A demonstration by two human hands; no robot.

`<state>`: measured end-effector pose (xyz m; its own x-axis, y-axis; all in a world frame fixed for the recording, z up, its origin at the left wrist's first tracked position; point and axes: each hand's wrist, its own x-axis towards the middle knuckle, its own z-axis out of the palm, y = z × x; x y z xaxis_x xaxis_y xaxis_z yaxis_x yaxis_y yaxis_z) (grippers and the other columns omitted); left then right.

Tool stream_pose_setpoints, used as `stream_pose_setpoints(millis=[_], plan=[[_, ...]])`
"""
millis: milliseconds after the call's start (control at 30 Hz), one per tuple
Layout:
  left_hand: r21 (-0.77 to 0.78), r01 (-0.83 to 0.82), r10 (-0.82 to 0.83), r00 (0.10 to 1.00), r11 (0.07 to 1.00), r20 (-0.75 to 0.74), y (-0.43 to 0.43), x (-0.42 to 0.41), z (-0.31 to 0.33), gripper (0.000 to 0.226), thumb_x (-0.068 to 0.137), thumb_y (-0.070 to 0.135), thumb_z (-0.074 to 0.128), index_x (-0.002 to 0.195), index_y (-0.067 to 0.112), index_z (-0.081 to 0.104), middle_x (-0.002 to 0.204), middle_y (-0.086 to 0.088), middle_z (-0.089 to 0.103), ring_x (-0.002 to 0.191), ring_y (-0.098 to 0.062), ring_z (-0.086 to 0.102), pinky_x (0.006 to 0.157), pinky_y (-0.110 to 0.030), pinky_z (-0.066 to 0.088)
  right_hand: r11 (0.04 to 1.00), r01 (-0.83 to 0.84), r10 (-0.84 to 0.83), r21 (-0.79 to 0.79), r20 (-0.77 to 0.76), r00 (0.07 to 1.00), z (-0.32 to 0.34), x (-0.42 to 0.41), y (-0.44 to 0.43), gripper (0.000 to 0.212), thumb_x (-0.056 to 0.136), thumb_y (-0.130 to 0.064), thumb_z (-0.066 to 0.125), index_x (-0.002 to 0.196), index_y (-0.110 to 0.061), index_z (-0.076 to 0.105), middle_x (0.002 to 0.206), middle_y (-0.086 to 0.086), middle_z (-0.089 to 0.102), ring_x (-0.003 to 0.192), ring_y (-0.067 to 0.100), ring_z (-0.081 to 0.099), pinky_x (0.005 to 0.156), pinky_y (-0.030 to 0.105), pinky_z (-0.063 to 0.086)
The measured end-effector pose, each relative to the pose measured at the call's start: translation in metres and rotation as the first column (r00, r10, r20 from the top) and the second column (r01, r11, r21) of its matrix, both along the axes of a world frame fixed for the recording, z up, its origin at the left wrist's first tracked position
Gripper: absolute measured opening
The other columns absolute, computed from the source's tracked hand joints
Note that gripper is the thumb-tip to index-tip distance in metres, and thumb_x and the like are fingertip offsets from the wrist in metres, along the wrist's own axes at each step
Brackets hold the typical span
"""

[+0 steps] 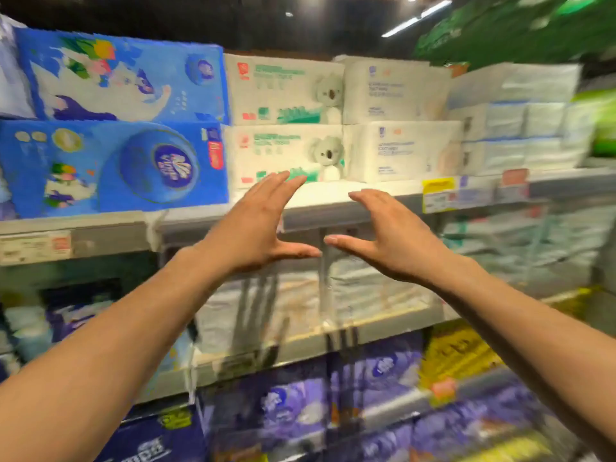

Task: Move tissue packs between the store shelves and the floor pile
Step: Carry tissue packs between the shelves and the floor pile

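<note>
Two bare arms (100, 361) stretch out toward the shelf (336, 211). The left hand (256, 225) and right hand (390, 235) are both wide open, thumbs almost touching, and hold nothing. White koala tissue packs (283, 155) sit stacked on the shelf at 12 o'clock, just behind the left fingertips. Blue tissue packs (116, 168) sit at 10 o'clock.

Bright, even store light comes from ceiling strip lamps (416, 19) glaring white at the top, shadows faint. Motion smear blurs the lower shelves (300, 348) and the right side, lines bow at the borders, and only the left hand (253, 228) and right hand (396, 238) look fairly sharp.
</note>
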<state>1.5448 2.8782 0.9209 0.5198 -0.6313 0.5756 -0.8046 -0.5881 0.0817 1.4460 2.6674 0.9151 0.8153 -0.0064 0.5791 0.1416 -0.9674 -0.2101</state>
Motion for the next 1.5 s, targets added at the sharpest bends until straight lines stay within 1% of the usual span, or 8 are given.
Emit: stream_pose_setpoints(millis=[267, 400, 500, 833, 1000, 1100, 1400, 1500], plan=[[0.118, 0.254, -0.238, 0.962, 0.96, -0.135, -0.182, -0.107, -0.072, 0.125, 0.062, 0.091, 0.059, 0.158, 0.015, 0.03, 0.162, -0.014, 0.031, 0.151, -0.029, 0.028, 0.123, -0.033, 0.015, 0.969, 0.235, -0.22, 0.07, -0.174, 0.96, -0.07, -0.17, -0.162, 0.082, 0.084, -0.059, 0.067, 0.145, -0.008, 0.047, 0.149, 0.013, 0.049, 0.14, 0.025, 0.042, 0.116, 0.026, 0.024], [0.161, 0.366, -0.331, 0.921, 0.916, -0.207, -0.287, -0.171, -0.115, 0.131, 0.061, 0.102, 0.034, 0.153, 0.01, 0.037, 0.155, -0.017, 0.042, 0.142, -0.032, 0.041, 0.118, -0.033, 0.026, 0.919, 0.383, -0.343, 0.097, -0.284, 0.895, -0.103, -0.272, -0.244, 0.084, 0.084, -0.062, 0.063, 0.146, -0.009, 0.046, 0.152, 0.012, 0.046, 0.142, 0.023, 0.039, 0.117, 0.025, 0.022], [0.138, 0.457, -0.409, 0.869, 0.879, -0.278, -0.364, -0.227, -0.141, 0.129, 0.06, 0.102, 0.034, 0.155, 0.014, 0.035, 0.156, -0.013, 0.042, 0.142, -0.028, 0.041, 0.118, -0.032, 0.026, 0.857, 0.501, -0.431, 0.123, -0.362, 0.826, -0.125, -0.346, -0.299, 0.081, 0.086, -0.061, 0.063, 0.146, -0.009, 0.046, 0.151, 0.012, 0.046, 0.142, 0.023, 0.038, 0.113, 0.023, 0.023], [0.138, 0.741, -0.628, 0.64, 0.657, -0.444, -0.582, -0.381, -0.192, 0.116, 0.066, 0.088, 0.056, 0.158, 0.024, 0.027, 0.161, -0.004, 0.035, 0.147, -0.021, 0.035, 0.12, -0.028, 0.024, 0.525, 0.831, -0.669, 0.183, -0.516, 0.536, -0.175, -0.536, -0.435, 0.085, 0.089, -0.067, 0.054, 0.158, -0.024, 0.027, 0.167, 0.007, 0.021, 0.153, 0.021, 0.019, 0.123, 0.032, 0.015], [0.173, 0.833, -0.687, 0.535, 0.525, -0.491, -0.693, -0.426, -0.225, 0.127, 0.056, 0.105, 0.031, 0.16, 0.034, 0.015, 0.166, 0.0, 0.024, 0.151, -0.019, 0.025, 0.123, -0.035, 0.024, 0.34, 0.93, -0.729, 0.138, -0.586, 0.353, -0.2, -0.588, -0.504, 0.09, 0.089, -0.073, 0.048, 0.16, -0.025, 0.021, 0.169, 0.003, 0.014, 0.154, 0.022, 0.014, 0.125, 0.038, 0.016], [0.234, 0.878, -0.711, 0.477, 0.418, -0.517, -0.763, -0.455, -0.243, 0.11, 0.074, 0.087, 0.051, 0.161, 0.035, 0.008, 0.168, 0.004, 0.014, 0.153, -0.019, 0.019, 0.122, -0.037, 0.023, 0.242, 0.964, -0.721, 0.107, -0.645, 0.253, -0.221, -0.613, -0.552, 0.094, 0.087, -0.078, 0.043, 0.161, -0.026, 0.016, 0.169, 0.0, 0.009, 0.155, 0.022, 0.009, 0.125, 0.046, 0.017], [0.326, 0.941, -0.801, 0.26, 0.087, -0.539, -0.983, -0.53, -0.264, 0.102, 0.082, 0.077, 0.053, 0.162, 0.029, 0.01, 0.167, 0.002, 0.019, 0.151, -0.018, 0.024, 0.122, -0.034, 0.023, -0.135, 0.969, -0.754, 0.206, -0.656, 0.034, -0.261, -0.674, -0.691, 0.108, 0.07, -0.089, 0.033, 0.156, -0.024, 0.032, 0.166, 0.003, 0.025, 0.153, 0.02, 0.02, 0.123, 0.041, 0.022], [0.331, 0.944, -0.796, 0.193, -0.01, -0.573, -1.045, -0.567, -0.264, 0.1, 0.085, 0.074, 0.055, 0.162, 0.029, 0.01, 0.168, 0.001, 0.017, 0.152, -0.019, 0.022, 0.122, -0.034, 0.023, -0.242, 0.937, -0.754, 0.252, -0.657, -0.018, -0.27, -0.706, -0.732, 0.099, 0.078, -0.084, 0.04, 0.156, -0.023, 0.033, 0.165, 0.003, 0.025, 0.153, 0.019, 0.02, 0.123, 0.041, 0.023]])
